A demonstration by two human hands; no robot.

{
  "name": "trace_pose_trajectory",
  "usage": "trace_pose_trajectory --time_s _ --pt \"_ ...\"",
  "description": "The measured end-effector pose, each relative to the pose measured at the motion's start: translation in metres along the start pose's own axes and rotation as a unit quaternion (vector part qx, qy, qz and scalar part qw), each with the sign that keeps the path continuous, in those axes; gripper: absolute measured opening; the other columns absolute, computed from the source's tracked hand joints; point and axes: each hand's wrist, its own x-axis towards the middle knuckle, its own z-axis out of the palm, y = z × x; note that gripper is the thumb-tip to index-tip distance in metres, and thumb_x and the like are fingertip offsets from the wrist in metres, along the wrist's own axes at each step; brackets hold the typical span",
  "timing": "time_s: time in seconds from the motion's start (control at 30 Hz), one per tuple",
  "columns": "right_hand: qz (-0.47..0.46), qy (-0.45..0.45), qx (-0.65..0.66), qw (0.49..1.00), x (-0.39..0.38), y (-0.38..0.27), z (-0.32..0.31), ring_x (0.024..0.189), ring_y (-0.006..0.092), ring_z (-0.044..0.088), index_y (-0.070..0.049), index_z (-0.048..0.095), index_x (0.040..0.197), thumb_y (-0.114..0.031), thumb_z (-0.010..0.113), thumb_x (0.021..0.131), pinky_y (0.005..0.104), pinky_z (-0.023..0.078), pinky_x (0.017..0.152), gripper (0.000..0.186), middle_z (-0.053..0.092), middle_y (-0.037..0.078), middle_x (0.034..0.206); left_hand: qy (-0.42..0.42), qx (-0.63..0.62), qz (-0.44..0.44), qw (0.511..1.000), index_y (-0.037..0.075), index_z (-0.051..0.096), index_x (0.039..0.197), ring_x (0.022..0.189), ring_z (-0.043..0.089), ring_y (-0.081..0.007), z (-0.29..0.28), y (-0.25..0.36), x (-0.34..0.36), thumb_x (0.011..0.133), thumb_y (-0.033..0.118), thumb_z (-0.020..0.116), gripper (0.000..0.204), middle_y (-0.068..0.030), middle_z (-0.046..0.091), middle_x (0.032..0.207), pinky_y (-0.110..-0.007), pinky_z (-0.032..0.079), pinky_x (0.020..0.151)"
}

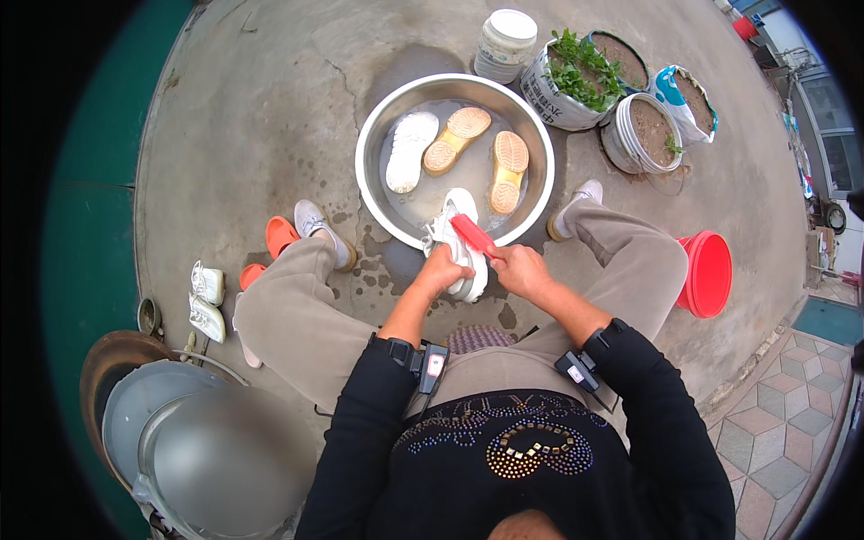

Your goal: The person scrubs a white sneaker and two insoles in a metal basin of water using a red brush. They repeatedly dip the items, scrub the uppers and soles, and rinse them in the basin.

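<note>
My left hand (443, 271) is closed round the heel end of a white sneaker (462, 200), its toe pointing away from me over the near rim of a metal basin (367, 191). In my right hand (522, 272) is a red brush (472, 234), its head lying against the sneaker's upper. The bristles are hidden beneath the brush. Shallow water fills the basin's bottom. Inside it, a white shoe (412, 150) lies at the left, and two shoes rest with tan soles up, one in the middle (457, 140) and another at the right (509, 172).
A red bucket (705, 274) stands beside my right knee. Beyond the basin are a white lidded bucket (505, 45) and several soil-filled planters, one with a green plant (585, 76). White shoes (207, 301) and orange slippers (281, 236) are at left, near stacked basins (148, 405).
</note>
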Motion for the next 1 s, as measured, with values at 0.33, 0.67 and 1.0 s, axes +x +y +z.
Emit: trace_pose_trajectory --time_s 0.33,0.67,1.0 --pt "0.017 0.03 0.008 0.999 -0.011 0.013 0.013 0.09 0.0335 0.063 -0.009 0.063 0.113 -0.018 0.057 0.083 0.0381 0.048 0.08 0.032 0.064 0.02 0.096 0.002 -0.013 -0.016 1.0 -0.003 0.048 0.118 0.1 0.057 -0.0241 0.007 0.001 0.011 0.063 0.0 0.067 0.058 -0.014 0.06 0.106 -0.033 0.042 0.09" --pt "0.195 0.006 0.399 0.896 -0.015 0.028 0.021 0.07 0.012 0.056 0.002 0.061 0.114 -0.012 0.053 0.088 0.0268 0.047 0.067 0.03 0.061 0.001 0.08 -0.018 0.329 -0.033 0.943 0.003 0.054 0.109 0.098 0.06 -0.0365 0.003 0.038 -0.015 0.062 0.022 0.065 0.052 -0.0222 0.063 0.103 -0.043 0.047 0.084" --pt "0.065 0.017 0.169 0.983 -0.025 0.025 0.046 0.07 0.0126 0.057 -0.002 0.059 0.118 -0.013 0.056 0.087 0.0287 0.046 0.066 0.033 0.067 0.013 0.081 -0.012 0.266 -0.03 0.963 0.002 0.057 0.11 0.099 0.059 -0.0368 0.009 0.002 0.002 0.072 0.023 0.06 0.044 -0.0238 0.062 0.103 -0.044 0.045 0.085"
